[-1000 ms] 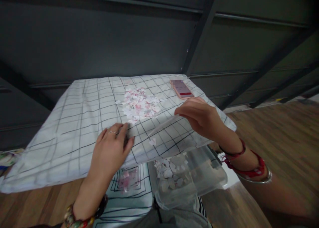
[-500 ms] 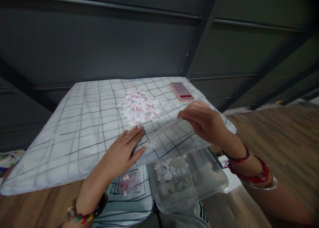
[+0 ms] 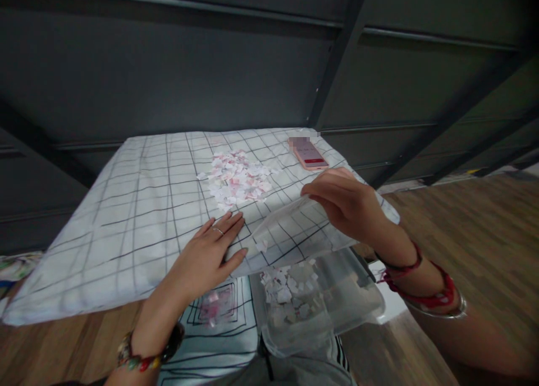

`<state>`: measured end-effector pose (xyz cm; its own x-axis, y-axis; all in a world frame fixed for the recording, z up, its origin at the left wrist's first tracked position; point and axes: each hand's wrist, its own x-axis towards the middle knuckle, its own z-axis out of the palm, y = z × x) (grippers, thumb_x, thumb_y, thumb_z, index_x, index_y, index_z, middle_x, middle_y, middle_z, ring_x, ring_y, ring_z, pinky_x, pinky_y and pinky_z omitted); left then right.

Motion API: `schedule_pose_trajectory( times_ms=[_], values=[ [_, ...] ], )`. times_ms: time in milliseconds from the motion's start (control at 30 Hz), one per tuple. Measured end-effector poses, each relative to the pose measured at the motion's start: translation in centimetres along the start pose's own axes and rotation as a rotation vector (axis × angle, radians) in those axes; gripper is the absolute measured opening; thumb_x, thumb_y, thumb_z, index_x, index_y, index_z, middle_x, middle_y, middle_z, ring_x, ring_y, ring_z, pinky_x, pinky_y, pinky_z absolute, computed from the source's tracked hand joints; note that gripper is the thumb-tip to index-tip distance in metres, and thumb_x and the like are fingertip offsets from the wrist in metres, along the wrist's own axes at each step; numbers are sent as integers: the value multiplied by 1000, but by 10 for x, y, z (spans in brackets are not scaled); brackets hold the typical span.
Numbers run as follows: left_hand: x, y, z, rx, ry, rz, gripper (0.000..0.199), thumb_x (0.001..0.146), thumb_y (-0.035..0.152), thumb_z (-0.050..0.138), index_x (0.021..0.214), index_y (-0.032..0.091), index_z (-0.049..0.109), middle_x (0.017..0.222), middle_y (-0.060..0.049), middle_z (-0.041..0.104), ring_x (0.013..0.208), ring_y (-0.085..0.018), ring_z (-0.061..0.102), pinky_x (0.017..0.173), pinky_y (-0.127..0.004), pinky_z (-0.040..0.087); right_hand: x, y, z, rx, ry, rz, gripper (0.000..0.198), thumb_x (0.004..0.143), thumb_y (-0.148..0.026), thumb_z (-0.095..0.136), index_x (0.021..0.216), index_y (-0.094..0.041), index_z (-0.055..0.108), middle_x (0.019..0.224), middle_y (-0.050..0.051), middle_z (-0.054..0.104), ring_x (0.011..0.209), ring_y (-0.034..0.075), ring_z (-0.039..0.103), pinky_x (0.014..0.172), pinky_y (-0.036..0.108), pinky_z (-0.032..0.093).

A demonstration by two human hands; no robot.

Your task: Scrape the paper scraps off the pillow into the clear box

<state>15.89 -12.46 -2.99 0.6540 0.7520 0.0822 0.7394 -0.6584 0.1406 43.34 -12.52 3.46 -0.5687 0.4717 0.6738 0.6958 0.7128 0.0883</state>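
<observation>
My left hand lies flat near the front edge of the checked white cloth, fingers spread, with a ring on one finger. Just beyond its fingertips is a heap of small torn paper scraps, white with pink marks. My right hand pinches a thin see-through sheet, perhaps a plastic bag, raised at the front of the table. Grid lines show through it, and a paper scrap is at its left end. Under the table edge, a clear plastic box holds more torn paper pieces.
A phone in a pink case lies at the table's back right. Left of the box, a small clear packet with pink contents rests on a patterned pale surface. A dark panelled wall stands behind the table.
Both hands keep nearly the same positions. The paper scrap by the see-through sheet has shifted slightly to the right; the heap looks unchanged.
</observation>
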Motion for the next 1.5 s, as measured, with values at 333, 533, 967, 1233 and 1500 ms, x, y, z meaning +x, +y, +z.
schedule_pose_trajectory(
  times_ms=[333,533,967,1233,1500],
  values=[
    [-1,-1,1,-25,26,8,60,92,50,30,137,12,40,145,-13,41,136,-26,34,109,-52,31,-3,2,-3,-4,-26,-14,26,80,-1,43,91,-20,58,76,1,64,72,15,56,70,29,44],
    [-1,-1,1,-40,53,22,60,90,51,34,138,15,41,144,-13,43,135,-26,36,108,-52,32,-5,1,-6,-15,-67,7,25,81,-3,43,91,-21,59,74,1,63,71,15,56,67,29,42],
    [-1,0,1,-30,35,8,61,90,51,36,139,15,40,145,-12,40,136,-26,35,109,-50,31,-20,-6,-42,24,-108,-32,26,82,-4,44,96,-22,57,76,1,63,69,15,57,66,30,45],
    [-1,0,0,-18,14,-3,63,90,51,34,138,11,39,146,-13,40,136,-25,34,110,-51,30,-20,-12,-44,9,-160,-37,27,81,-2,41,92,-20,59,71,2,63,66,15,56,63,31,44],
    [-1,0,1,-8,18,24,61,91,51,31,137,12,41,146,-14,39,136,-26,35,110,-51,31,-6,-3,-37,-119,-42,60,18,85,-10,47,93,-23,57,74,1,63,70,16,56,65,31,43]
  ],
)
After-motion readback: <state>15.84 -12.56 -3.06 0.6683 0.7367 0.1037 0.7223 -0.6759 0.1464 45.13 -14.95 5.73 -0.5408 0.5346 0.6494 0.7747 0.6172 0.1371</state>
